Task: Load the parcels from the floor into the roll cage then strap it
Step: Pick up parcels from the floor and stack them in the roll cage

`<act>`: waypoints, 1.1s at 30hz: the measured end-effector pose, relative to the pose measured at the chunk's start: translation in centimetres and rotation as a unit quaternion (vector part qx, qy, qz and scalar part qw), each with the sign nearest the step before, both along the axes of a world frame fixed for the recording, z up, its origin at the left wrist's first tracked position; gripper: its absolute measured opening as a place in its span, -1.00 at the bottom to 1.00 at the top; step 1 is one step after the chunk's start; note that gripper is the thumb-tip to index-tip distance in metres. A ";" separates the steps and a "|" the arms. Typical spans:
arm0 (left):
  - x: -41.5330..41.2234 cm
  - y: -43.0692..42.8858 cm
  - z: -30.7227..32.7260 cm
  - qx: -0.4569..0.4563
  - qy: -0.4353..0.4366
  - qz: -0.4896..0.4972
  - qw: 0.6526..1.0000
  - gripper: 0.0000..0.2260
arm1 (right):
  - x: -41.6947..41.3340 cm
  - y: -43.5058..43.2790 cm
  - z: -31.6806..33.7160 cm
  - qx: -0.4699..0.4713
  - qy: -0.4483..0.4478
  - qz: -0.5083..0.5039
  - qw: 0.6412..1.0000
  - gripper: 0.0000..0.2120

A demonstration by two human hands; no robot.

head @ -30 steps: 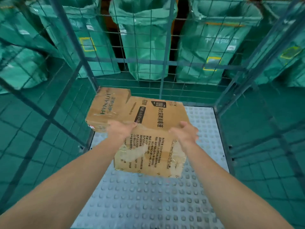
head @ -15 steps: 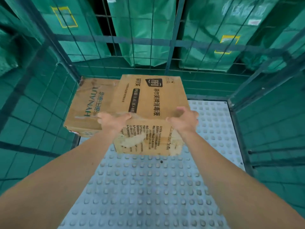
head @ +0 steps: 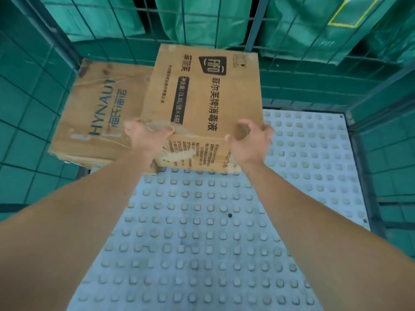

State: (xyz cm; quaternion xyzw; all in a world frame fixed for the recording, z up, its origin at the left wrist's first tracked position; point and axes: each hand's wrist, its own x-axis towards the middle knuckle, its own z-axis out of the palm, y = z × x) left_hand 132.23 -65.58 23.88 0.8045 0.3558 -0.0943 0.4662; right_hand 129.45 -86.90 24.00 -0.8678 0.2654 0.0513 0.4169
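**Carton in both hands, far end of the cage**

I hold the printed carton (head: 203,102) by its near edge. My left hand (head: 147,138) clamps the near left corner and my right hand (head: 249,143) curls round the near right corner. The carton sits inside the roll cage (head: 257,21), over the far part of the studded floor (head: 202,243). It covers the right edge of the HYNAUT carton (head: 96,113) in the far left corner.

My fingertips are hidden under the carton. I cannot tell whether its base touches the floor. The small print is blurred. The green sacks (head: 190,19) beyond the mesh are cut off at the top.
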 end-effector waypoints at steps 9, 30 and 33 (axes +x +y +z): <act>0.2 0.2 -2.9 0.059 -0.012 -0.085 0.995 -0.37 | 0.3 0.1 -4.4 -0.029 0.040 0.066 0.997 -0.36; -7.3 -3.4 6.3 0.080 0.079 -0.172 0.979 -0.41 | -6.5 -0.1 6.1 0.093 0.106 0.129 0.982 -0.21; -9.2 -3.9 9.9 0.063 0.070 -0.156 0.983 -0.40 | -8.8 -0.7 10.9 0.125 0.078 0.129 0.981 -0.24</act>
